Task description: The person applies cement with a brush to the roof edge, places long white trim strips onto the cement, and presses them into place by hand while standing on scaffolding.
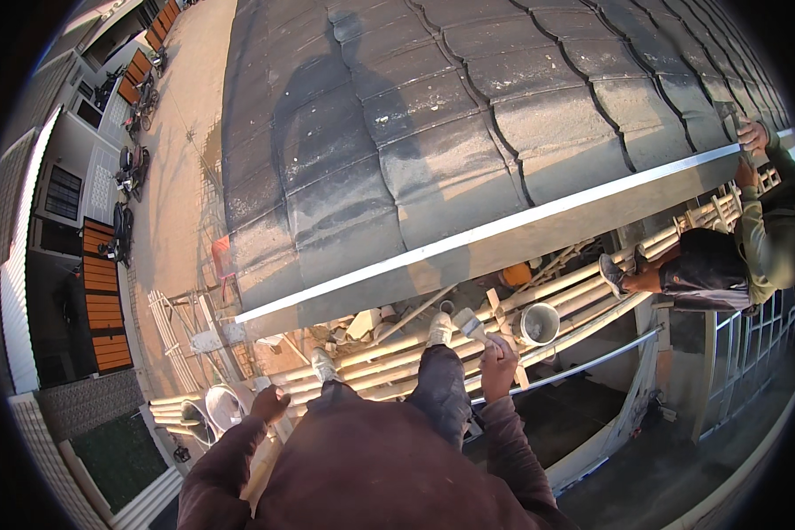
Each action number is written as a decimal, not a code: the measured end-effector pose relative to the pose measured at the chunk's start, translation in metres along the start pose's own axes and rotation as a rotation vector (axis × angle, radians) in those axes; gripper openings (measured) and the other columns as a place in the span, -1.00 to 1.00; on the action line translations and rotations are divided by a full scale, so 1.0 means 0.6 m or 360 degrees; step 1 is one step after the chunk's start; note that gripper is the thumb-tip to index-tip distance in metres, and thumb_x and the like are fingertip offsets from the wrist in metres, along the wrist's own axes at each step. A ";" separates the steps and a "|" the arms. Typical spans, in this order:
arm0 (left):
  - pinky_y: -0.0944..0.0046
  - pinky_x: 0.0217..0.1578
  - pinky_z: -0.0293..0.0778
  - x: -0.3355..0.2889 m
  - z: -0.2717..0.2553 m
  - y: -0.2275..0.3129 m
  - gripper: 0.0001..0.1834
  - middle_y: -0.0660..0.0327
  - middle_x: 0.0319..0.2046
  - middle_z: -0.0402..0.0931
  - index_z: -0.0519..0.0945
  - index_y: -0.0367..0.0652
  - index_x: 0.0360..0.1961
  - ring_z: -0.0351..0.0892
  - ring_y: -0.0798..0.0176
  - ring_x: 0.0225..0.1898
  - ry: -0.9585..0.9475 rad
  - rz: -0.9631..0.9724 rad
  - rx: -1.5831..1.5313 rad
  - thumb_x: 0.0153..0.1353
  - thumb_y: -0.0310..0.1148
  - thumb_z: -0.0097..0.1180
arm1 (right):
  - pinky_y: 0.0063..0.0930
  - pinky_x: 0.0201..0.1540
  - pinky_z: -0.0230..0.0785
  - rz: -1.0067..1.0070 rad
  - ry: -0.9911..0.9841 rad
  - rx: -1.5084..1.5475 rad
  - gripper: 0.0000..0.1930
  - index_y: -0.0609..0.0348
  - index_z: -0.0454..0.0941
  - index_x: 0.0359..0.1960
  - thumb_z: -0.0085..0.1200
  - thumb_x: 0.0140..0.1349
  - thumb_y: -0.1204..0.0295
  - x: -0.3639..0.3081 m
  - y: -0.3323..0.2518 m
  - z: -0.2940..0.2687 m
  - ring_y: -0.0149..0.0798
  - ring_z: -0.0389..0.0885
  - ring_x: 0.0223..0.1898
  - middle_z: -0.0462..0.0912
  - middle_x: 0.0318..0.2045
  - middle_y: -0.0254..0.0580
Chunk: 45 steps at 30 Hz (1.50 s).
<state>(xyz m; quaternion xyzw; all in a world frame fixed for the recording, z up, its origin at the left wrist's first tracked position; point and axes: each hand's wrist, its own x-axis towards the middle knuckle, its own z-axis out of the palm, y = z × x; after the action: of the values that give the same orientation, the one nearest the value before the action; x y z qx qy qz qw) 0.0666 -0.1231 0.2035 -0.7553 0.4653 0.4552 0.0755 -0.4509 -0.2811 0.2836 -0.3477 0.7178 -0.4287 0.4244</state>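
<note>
In my right hand (499, 364) is a flat paintbrush (473, 327), gripped by its handle with the pale end pointing up and away. A bucket (539, 325) with greyish contents stands just right of it on the bamboo poles. My left hand (270, 404) is curled beside a pale wooden post (283, 427) at lower left; what its fingers hold, if anything, is hidden. Ahead runs a long grey fascia board (389, 287) with a bright metal strip (503, 219) along its top, below the dark roof tiles (442, 132).
My shoes (440, 329) rest on bamboo scaffold poles (384, 358), with a drop below. Two more buckets (224, 405) stand at left. A co-worker (764, 230) sits on the scaffold at right, hands at the roof edge. A red wheelbarrow (223, 258) stands beyond the fascia's left end.
</note>
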 end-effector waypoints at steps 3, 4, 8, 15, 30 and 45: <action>0.00 -0.11 0.56 -0.047 0.050 -0.098 -0.58 -0.07 -0.28 0.70 0.63 -0.31 -0.22 0.71 -0.09 -0.16 0.0349 -0.0293 -0.0484 0.28 -0.08 0.20 | -0.58 -0.49 0.30 -0.0327 -0.0283 -0.0145 -0.77 0.24 0.63 0.02 0.05 0.44 0.43 0.085 -0.101 0.067 -0.57 0.42 -0.50 0.53 -0.52 -0.41; 0.01 -0.12 0.56 -0.055 0.075 -0.113 -0.57 -0.07 -0.28 0.70 0.63 -0.33 -0.22 0.72 -0.07 -0.16 0.0390 -0.0358 -0.0590 0.28 -0.08 0.20 | -0.48 -0.43 0.38 -0.0532 -0.0292 -0.0370 -0.77 0.23 0.64 0.02 0.07 0.44 0.42 0.127 -0.131 0.099 -0.44 0.52 -0.47 0.60 -0.49 -0.31; 0.03 -0.04 0.57 -0.036 0.177 -0.106 -0.44 -0.16 -0.21 0.70 0.62 -0.45 -0.08 0.72 -0.07 -0.09 0.0112 -0.0399 -0.0682 0.26 -0.04 0.20 | -0.04 -0.13 0.53 -0.1032 -0.0039 -0.1369 -0.73 0.18 0.62 -0.08 0.07 0.40 0.25 0.327 -0.220 0.203 0.18 0.71 -0.22 0.74 -0.26 0.11; -0.06 0.19 0.45 -0.029 0.265 -0.011 -0.23 -0.36 0.10 0.54 0.46 -0.56 0.17 0.56 -0.28 0.17 -0.0143 -0.0532 -0.0709 0.25 0.00 0.24 | 0.09 -0.03 0.53 -0.0790 0.0080 -0.2217 -0.68 0.25 0.60 -0.22 -0.05 0.36 0.21 0.469 -0.136 0.332 0.29 0.70 -0.14 0.72 -0.25 0.22; 0.03 0.33 0.36 0.112 0.338 -0.036 0.08 -0.30 0.37 0.27 0.08 -0.45 0.46 0.35 -0.18 0.39 -0.0673 -0.0989 -0.0287 0.21 0.19 0.15 | 0.06 -0.13 0.57 -0.1225 -0.0699 -0.1629 -0.72 0.30 0.64 -0.25 0.04 0.29 0.30 0.344 -0.047 0.523 0.30 0.70 -0.28 0.70 -0.36 0.26; -0.12 0.24 0.43 0.097 0.301 -0.078 0.00 -0.27 0.29 0.32 0.13 -0.38 0.46 0.42 -0.31 0.28 -0.0360 -0.1048 -0.0561 0.23 0.08 0.23 | 0.05 0.03 0.55 -0.1038 -0.0908 -0.2342 -0.66 0.34 0.63 -0.18 -0.01 0.28 0.27 0.215 0.069 0.804 0.31 0.68 -0.11 0.71 -0.23 0.30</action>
<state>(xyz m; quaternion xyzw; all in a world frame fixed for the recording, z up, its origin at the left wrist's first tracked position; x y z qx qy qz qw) 0.0003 -0.0368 0.0411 -0.8106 0.1013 0.5601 0.1375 -0.0703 -0.5306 0.0746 -0.8188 0.5431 0.1499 0.1104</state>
